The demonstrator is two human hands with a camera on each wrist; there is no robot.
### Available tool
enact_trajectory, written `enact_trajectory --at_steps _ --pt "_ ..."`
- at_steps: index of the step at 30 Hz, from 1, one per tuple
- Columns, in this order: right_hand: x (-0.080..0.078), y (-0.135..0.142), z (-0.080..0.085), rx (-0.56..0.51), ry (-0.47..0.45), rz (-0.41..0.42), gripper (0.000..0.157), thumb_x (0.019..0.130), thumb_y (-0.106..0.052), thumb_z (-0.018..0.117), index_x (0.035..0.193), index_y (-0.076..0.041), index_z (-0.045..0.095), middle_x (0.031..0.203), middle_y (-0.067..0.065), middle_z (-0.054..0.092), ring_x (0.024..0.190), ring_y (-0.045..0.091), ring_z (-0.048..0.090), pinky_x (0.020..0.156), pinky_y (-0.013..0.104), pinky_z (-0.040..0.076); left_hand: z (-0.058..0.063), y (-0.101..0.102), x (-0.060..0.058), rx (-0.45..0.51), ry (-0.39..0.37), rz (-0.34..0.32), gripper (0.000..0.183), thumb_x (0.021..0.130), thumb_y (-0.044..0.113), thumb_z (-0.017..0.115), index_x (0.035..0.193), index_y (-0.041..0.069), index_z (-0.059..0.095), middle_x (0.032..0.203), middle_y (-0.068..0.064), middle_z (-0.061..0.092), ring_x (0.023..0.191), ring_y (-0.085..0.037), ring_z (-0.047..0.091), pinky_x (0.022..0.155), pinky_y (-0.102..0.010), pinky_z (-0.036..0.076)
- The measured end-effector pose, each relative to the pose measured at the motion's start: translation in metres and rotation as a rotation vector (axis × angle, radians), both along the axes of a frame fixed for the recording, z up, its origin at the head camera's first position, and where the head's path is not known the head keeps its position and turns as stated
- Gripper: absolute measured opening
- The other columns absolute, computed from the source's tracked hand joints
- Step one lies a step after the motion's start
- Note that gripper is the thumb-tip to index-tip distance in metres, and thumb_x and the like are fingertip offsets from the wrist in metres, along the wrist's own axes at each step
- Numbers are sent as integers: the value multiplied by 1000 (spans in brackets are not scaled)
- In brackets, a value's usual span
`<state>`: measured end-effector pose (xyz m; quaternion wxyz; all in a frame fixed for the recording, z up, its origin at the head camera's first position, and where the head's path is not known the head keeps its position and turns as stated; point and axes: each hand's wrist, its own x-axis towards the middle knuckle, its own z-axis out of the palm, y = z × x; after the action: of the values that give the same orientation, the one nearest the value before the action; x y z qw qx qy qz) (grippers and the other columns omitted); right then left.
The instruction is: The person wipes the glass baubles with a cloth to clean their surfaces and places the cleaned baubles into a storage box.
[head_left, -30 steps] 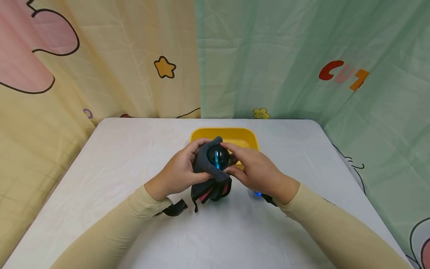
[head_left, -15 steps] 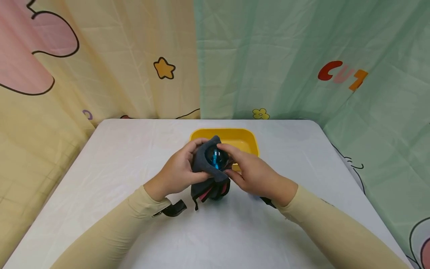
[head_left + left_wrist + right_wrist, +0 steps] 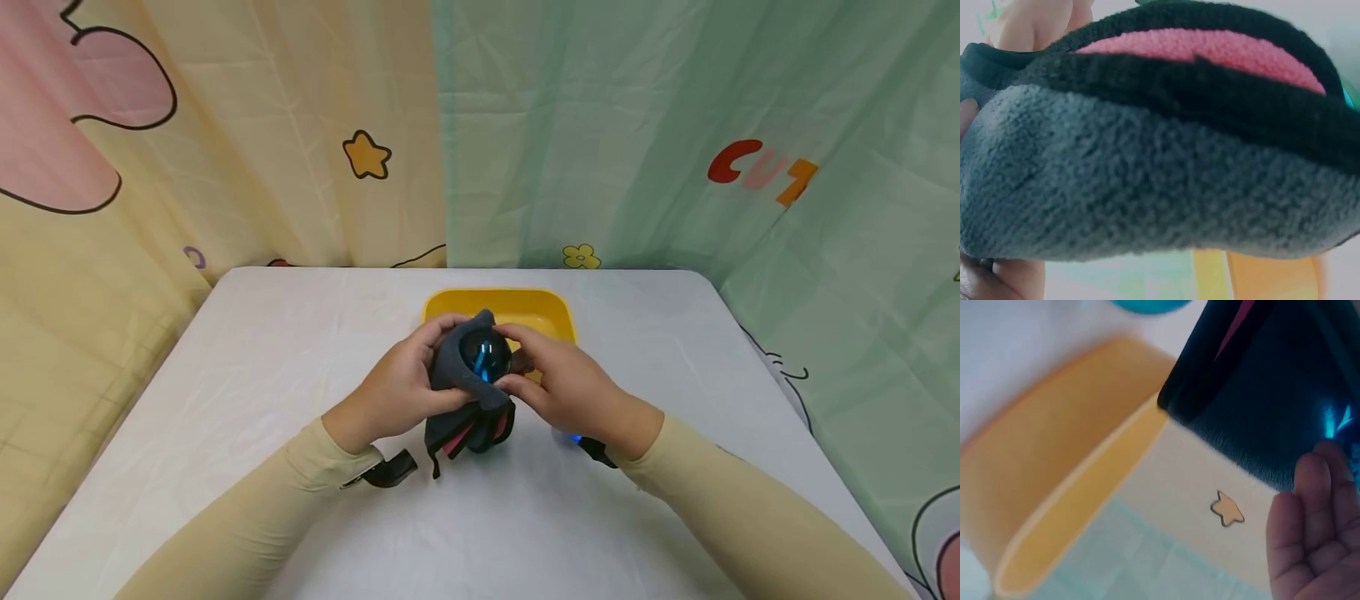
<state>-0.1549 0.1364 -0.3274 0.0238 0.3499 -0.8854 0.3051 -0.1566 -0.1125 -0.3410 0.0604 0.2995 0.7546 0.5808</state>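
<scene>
In the head view my left hand [image 3: 401, 379] holds a grey fleece cloth [image 3: 454, 367] with black edging, thumb in front and fingers behind. The cloth wraps the left side of a dark, glossy round thing [image 3: 486, 353] with blue glints; I cannot tell its kind. My right hand [image 3: 573, 387] pinches this round thing at its right side, thumb below and index finger above. Below hang black-edged folds with pink fleece [image 3: 457, 439]. The left wrist view is filled by the grey cloth [image 3: 1147, 181] and a pink layer [image 3: 1222, 53]. In the right wrist view, fingertips [image 3: 1313, 475] meet the glossy surface.
A yellow tray [image 3: 501, 295] stands on the white-covered table [image 3: 300, 333] just behind my hands. Part of a turquoise thing [image 3: 1150, 304] shows at the top of the right wrist view. Printed curtains [image 3: 600, 150] hang behind and beside the table.
Both hands keep their hold. The right fingertips have shifted slightly on the round thing's rim, and the cloth and round thing tilt a little; the tray has stayed put.
</scene>
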Motion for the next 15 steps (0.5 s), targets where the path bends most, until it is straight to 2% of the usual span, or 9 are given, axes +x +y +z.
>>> enact_trajectory --at_steps 2,5,10,14,15 --pt "1 -1 -1 -39 -80 -10 63 100 -22 73 153 -4 44 109 4 78 92 13 73 81 29 62 -1 0 0 -1 -4 -5 77 87 -5 80 152 3 39 142 -18 62 126 -31 64 102 -28 57" --pt "1 -2 -3 -67 -99 -2 64 102 -22 71 156 -4 40 112 5 77 95 14 72 83 28 62 -3 0 -1 2 11 -6 78 87 -5 80 153 2 39 142 -18 62 125 -30 65 101 -28 57" --pt "0 -1 -5 -48 -18 42 78 99 -12 74 161 -7 28 125 11 72 104 21 74 85 31 64 -4 -2 -2 -5 49 12 78 86 -3 81 152 2 39 141 -16 64 124 -29 67 102 -26 56" --pt "-1 1 -3 32 99 46 70 97 -8 75 156 -8 37 132 12 70 104 23 75 91 38 63 -3 -2 -3 -6 41 15 78 87 -3 80 153 2 39 141 -16 64 124 -29 66 102 -26 56" --pt "-2 1 -3 56 137 43 68 97 -9 75 155 -8 40 129 12 72 103 23 75 91 39 63 -3 -1 -3 -3 34 14 78 87 -4 80 153 2 39 141 -16 63 124 -29 66 102 -26 57"
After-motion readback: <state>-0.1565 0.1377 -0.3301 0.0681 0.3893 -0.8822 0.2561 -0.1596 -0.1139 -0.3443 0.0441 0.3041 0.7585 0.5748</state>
